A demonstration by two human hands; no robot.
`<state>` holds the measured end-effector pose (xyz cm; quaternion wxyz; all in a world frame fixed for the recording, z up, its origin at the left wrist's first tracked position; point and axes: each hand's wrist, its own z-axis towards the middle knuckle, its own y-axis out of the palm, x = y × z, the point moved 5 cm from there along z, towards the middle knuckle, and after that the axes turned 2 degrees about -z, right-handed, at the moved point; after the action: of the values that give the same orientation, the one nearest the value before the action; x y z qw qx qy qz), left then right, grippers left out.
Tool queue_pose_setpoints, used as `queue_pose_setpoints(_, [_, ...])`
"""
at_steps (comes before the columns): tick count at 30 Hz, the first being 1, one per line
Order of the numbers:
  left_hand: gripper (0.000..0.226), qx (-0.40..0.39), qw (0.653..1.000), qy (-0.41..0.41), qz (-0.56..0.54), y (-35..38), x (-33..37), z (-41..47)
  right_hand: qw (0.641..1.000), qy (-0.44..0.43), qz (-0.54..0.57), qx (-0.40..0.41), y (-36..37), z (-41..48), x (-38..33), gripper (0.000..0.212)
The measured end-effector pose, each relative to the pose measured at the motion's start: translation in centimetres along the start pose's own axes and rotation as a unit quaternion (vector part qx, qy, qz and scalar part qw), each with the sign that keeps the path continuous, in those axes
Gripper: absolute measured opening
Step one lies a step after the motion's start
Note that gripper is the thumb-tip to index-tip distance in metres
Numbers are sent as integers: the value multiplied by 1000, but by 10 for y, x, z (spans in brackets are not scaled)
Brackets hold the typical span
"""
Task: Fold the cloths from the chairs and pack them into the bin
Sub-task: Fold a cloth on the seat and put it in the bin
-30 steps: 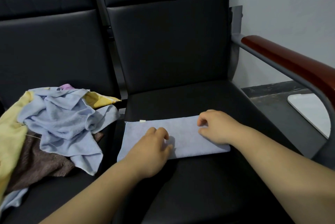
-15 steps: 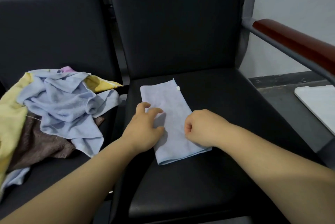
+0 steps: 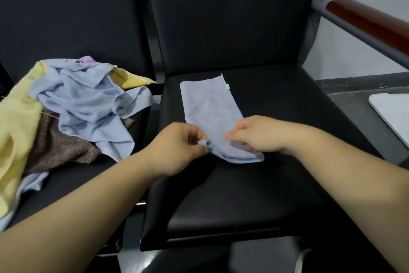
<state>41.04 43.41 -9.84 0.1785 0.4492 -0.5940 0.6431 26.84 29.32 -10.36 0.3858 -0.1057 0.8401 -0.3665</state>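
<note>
Head view: a folded light blue cloth point(image 3: 208, 107) lies lengthwise on the black right chair seat point(image 3: 276, 184), its far end towards the backrest, with a small pale tag point(image 3: 227, 86) at the far right corner. The near end is raised a little off the seat. The left hand point(image 3: 177, 146) pinches the near left corner, its fingers point(image 3: 195, 134) curled together on the fabric. The right hand point(image 3: 259, 133) grips the near edge just beside it, fingers bent and clamped on the cloth; the two hands are close but apart. Both forearms reach in from below and hide part of the seat's front.

On the left chair seat point(image 3: 73, 182) sits a loose pile of cloths point(image 3: 88, 100): crumpled blue on top, a yellow cloth point(image 3: 15, 131) at the left, a brown cloth point(image 3: 59, 144) beneath. The pile stays apart from the folded cloth. At the right a reddish-brown armrest point(image 3: 365, 23) runs above the seat's side. Beyond it lies a white flat thing point(image 3: 394, 113), cut off by the edge; what it is I cannot tell
</note>
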Motion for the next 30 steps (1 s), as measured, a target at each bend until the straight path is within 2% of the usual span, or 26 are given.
queue_pose_setpoints(3, [11,45,998,15,43,-6,-2,2,999,1,12,-30,1,-7,-1,57])
queue_pose_setpoints(5, [9,59,995,38,73,-9,-3,3,999,-6,9,-31,5,-10,0,46])
queue_pose_setpoints(7, [8,78,984,97,127,-13,3,0,998,-18,-62,8,6,-9,-1,22])
queue_pose_setpoints(9, [10,82,978,128,140,-16,5,-2,993,-27,-101,54,3,-9,-3,19])
queue_pose_setpoints(10, [8,81,984,116,110,-18,4,-3,995,-24,-74,65,0,-11,-2,21])
queue_pose_setpoints(13, [13,68,995,63,24,-24,-3,-3,992,-3,108,70,-14,-17,5,17])
queue_pose_setpoints(16, [13,-3,990,-6,-142,-20,-4,-6,970,27,236,47,-16,-17,10,15])
queue_pose_setpoints(19, [11,-37,960,-78,-268,-14,-5,-7,968,27,245,33,-10,-12,10,12])
queue_pose_setpoints(20, [12,-29,953,-106,-284,-13,-11,-5,967,22,250,31,-8,-10,8,9])
queue_pose_setpoints(22, [22,-9,942,-172,-287,-13,-24,-1,959,16,279,36,-7,-5,7,23])
queue_pose_setpoints(24, [32,-10,930,-218,-294,-13,-31,1,951,9,307,37,-5,-1,5,27])
queue_pose_setpoints(27, [35,-13,915,-246,-321,-10,-32,5,945,-8,326,8,-1,7,6,23])
queue_pose_setpoints(30, [34,22,889,-259,-378,-11,-38,13,964,4,265,-1,1,18,13,35])
